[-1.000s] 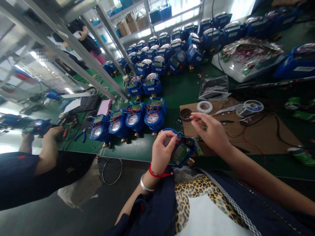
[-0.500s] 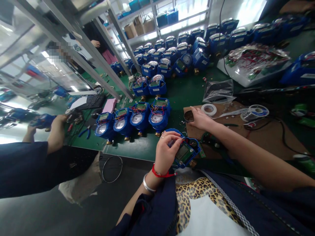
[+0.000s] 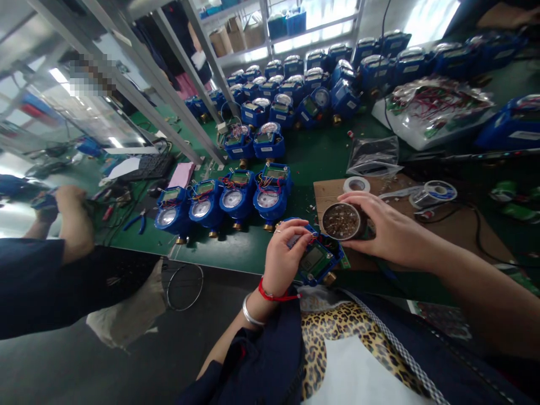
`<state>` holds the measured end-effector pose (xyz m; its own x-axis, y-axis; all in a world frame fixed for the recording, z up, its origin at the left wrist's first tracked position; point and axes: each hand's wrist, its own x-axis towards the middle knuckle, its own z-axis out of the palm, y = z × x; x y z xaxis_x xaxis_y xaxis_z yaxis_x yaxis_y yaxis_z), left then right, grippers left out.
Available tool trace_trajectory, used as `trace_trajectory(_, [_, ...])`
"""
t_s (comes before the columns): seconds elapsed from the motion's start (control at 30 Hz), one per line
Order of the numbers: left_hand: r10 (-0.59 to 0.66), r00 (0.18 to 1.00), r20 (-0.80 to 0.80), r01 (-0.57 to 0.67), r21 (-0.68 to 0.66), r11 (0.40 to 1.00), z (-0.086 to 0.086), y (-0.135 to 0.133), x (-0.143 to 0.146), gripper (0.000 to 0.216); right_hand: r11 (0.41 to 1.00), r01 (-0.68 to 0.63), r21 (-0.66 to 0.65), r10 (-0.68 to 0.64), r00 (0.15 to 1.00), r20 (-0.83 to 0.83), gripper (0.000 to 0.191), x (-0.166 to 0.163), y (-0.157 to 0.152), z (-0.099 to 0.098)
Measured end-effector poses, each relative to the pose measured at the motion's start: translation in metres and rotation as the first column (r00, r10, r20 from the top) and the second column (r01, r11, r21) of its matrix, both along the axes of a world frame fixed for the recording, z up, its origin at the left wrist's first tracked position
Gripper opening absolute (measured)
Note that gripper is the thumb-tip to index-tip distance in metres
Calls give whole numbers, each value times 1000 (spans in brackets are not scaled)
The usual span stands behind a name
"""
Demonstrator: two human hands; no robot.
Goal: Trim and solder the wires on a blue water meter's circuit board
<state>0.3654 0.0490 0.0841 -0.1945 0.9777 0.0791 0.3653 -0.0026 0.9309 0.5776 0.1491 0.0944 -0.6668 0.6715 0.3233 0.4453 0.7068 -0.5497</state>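
Since half a second ago, the tin (image 3: 362,225) has come off the cardboard (image 3: 472,236) toward the camera and now sits in view just beside the open blue meter (image 3: 314,261). Right hand (image 3: 390,230) grasps the tin around its side, fingers over the far side, thumb below; I see brownish and silvery bits inside, mouth facing up at my camera. Left hand (image 3: 283,256) stays curled over the meter, thumb and index tips close together by its wires; can't tell from my feed if a wire is pinched. Meter is at the front edge of the worktop (image 3: 304,163), gray screen showing, brass fitting (image 3: 329,278) at its lower right. Small green board (image 3: 346,260) just beside it, mostly hidden.

Further out, on the cardboard: white tape roll (image 3: 348,181) behind the right hand, wire spool (image 3: 432,194) to the right. Clear plastic bag (image 3: 373,152) lies behind those. Left of the hands I've got four meters (image 3: 236,198) in a row, dials and colored wires up, then blue pliers (image 3: 142,226), pink paper (image 3: 181,174) and keyboard (image 3: 154,167). Rows of meters (image 3: 312,107) fill the back; white tray (image 3: 411,132) with bagged wired boards (image 3: 439,104) back right. Co-worker's hand (image 3: 70,197) far left, blurry.
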Motion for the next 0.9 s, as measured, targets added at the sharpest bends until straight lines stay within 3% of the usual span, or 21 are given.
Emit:
trace_trajectory(0.43, [-35, 996, -79, 37, 26, 999, -3, 0, 0, 10, 985, -103, 138, 91, 992, 90, 63, -16, -35, 12])
trace_trajectory(0.9, [-33, 997, -70, 34, 24, 999, -4, 0, 1, 12, 966, -175, 190, 145, 976, 161, 64, -24, -42, 25])
